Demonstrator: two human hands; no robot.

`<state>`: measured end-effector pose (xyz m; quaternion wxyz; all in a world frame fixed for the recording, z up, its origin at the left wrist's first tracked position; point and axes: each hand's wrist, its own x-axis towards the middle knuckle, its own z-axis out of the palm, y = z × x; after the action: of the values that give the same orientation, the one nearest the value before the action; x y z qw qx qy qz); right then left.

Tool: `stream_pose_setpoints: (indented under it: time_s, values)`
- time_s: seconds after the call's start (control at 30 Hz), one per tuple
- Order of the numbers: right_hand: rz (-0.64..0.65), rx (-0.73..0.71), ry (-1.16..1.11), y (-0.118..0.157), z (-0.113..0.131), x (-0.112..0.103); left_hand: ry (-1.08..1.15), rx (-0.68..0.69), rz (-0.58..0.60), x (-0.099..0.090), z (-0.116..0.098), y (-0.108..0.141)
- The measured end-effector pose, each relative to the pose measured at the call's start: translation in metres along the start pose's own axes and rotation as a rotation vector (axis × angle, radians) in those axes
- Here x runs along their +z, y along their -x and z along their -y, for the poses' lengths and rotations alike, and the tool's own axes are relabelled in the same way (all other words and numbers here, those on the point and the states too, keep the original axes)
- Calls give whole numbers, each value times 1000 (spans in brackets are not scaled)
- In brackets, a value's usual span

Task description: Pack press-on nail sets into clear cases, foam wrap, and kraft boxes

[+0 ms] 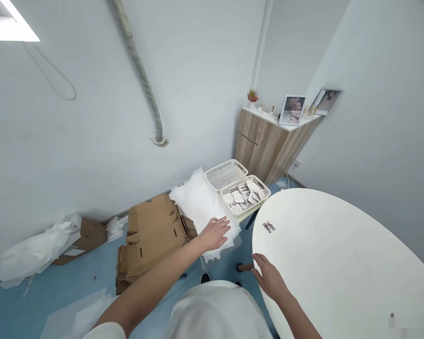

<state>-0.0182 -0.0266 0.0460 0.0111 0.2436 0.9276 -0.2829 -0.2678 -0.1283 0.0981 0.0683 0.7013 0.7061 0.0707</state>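
My left hand (215,233) reaches forward with its fingers stretched out, over or on a stack of white foam sheets (198,197); whether it touches them I cannot tell. Nothing is seen in it. My right hand (269,278) is at the left edge of the round white table (339,245), fingers apart and holding nothing. A small set of dark and pink pieces (268,226), too small to name, lies on the table ahead of that hand. Beyond my left hand are a white basket (245,195) of small printed packets and a second basket (226,174) with clear packs.
Flattened cardboard boxes (155,235) are stacked left of the foam sheets. A wooden cabinet (261,141) with picture frames and a small potted plant (252,96) fills the corner. White plastic wrapping (38,249) and an open carton (92,235) lie along the left wall.
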Motion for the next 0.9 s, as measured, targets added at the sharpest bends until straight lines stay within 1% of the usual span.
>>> stream_pose_setpoints:
  time_s: [0.1, 0.23, 0.33, 0.4, 0.53, 0.63, 0.7, 0.8, 0.9]
  values:
    - [12, -43, 62, -35, 16, -6, 45, -47, -5, -7, 21, 13]
    - [-8, -55, 137, -77, 41, -25, 130, -100, 4, -16, 52, 18]
    - [-39, -31, 162, -96, 54, -35, 193, -166, 19, -20, 68, 15]
    - [-28, -26, 168, -105, 59, -38, 235, -212, 29, -21, 77, 12]
    - [6, -33, 174, -120, 61, -41, 308, -246, 53, -19, 93, 5]
    - [13, -39, 147, -138, 60, -44, 334, -282, 61, -15, 106, -4]
    - [16, -46, 114, -158, 58, -45, 337, -305, 75, -11, 116, -11]
    - [11, -58, 53, -195, 56, -43, 323, -343, 98, -7, 134, -24]
    - [1, -69, -84, -236, 53, -38, 307, -402, 125, -7, 154, -43]
